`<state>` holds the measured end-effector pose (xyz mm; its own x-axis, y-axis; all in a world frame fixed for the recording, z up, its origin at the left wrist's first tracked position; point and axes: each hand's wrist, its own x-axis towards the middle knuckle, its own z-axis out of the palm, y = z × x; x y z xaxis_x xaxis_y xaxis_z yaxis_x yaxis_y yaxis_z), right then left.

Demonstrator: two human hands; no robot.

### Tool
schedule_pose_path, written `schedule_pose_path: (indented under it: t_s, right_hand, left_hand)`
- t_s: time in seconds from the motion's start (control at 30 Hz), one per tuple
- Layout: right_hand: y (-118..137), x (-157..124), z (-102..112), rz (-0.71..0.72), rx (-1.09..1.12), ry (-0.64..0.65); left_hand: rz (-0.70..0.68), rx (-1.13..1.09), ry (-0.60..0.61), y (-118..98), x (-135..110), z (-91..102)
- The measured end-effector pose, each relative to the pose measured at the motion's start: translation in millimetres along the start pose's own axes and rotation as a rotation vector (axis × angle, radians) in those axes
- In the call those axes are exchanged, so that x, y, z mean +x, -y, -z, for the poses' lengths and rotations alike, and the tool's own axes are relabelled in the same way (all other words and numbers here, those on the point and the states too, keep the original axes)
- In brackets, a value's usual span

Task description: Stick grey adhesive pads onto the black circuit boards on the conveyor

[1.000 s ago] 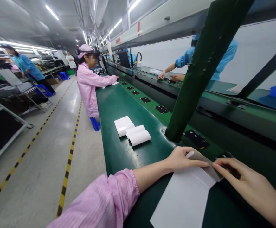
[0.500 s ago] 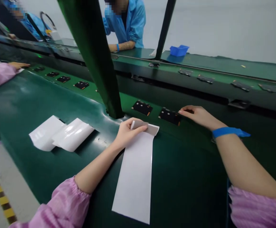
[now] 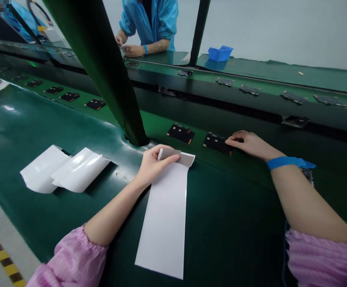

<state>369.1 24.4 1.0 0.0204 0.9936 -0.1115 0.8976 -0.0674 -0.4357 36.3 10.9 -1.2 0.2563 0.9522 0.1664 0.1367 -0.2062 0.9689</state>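
A long white sheet [image 3: 165, 223] lies on the green belt [image 3: 239, 239] in front of me, its far end folded over. My left hand [image 3: 153, 163] pinches that folded end, thumb on top. My right hand [image 3: 247, 143], with a blue wrist strap [image 3: 287, 162], rests with curled fingers on the edge of a small black circuit board [image 3: 216, 142] on the raised green strip. A second black board [image 3: 181, 132] lies just left of it.
Two curled white sheets [image 3: 62, 171] lie on the belt to the left. A slanted green post [image 3: 107, 71] rises ahead. More black boards [image 3: 68, 96] line the strip. A person in blue [image 3: 149, 22] works across the line beside a blue bin [image 3: 219, 53].
The view swung from looking down the line to looking across it. My right hand left the white sheet and reached to the black board; my left hand still pinches the folded end.
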Motion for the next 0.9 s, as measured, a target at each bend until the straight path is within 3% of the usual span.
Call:
schedule_pose_path:
  t_s: [0.13, 0.23, 0.33, 0.47, 0.57, 0.9]
  right_hand:
    - [-1.9, -5.1, 2.7, -0.145, 0.046, -0.052]
    - [10.0, -18.1, 4.6, -0.215, 0.171, -0.167]
    - [43.8, -35.9, -3.0, -0.082, 0.253, -0.282]
    - [103.1, -51.4, -24.2, 0.239, 0.285, -0.262]
    - [131.8, -50.4, -36.4, 0.326, 0.321, -0.248]
    - [146.3, -49.4, -39.8, 0.43, 0.36, -0.186]
  left_hand:
    - [-0.008, 0.007, 0.007, 0.0, -0.4, 0.6]
    - [-0.003, 0.005, 0.011, 0.6, -1.0, 1.3]
    - [0.018, -0.015, 0.034, 2.1, -1.6, 1.5]
    - [0.025, -0.06, 0.063, 4.2, -1.7, 1.1]
    - [0.021, -0.064, 0.073, 3.9, -1.5, 1.2]
    - [0.031, -0.125, 0.116, 0.3, -1.8, 0.5]
